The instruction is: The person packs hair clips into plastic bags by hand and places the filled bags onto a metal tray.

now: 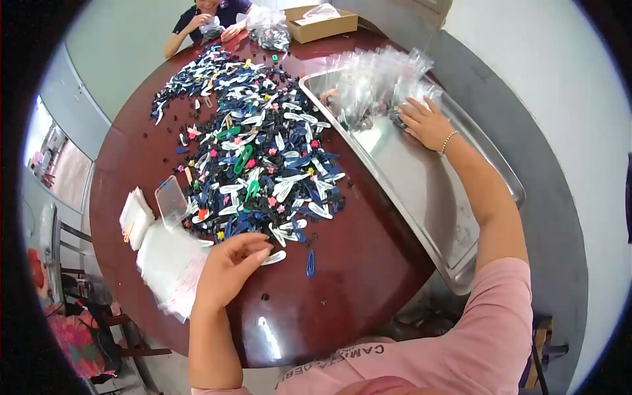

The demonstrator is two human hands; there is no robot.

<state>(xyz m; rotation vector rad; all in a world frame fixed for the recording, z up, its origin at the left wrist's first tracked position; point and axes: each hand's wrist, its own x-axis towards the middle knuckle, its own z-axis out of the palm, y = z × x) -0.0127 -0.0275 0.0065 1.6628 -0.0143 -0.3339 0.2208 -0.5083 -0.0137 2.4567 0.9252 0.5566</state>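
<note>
A wide pile of hair clips (250, 151), mostly white, dark blue and black, covers the middle of the round table. My left hand (236, 263) is at the pile's near edge, fingers curled beside a white clip (274, 257); whether they hold anything is hidden. Near it lies a single blue clip (311, 263). On the right, my right hand (424, 122) reaches over the metal tray (454, 224), its fingers spread on the near side of filled clear bags (368, 89). Flat plastic bags (172, 266) lie left of my left hand.
An empty clear plastic box (172, 203) and a stack of white packets (136, 217) stand at the pile's left. Across the table (125, 151) sits a person (209, 20) holding a small bag, beside a large filled bag (268, 29) and a cardboard box (322, 27).
</note>
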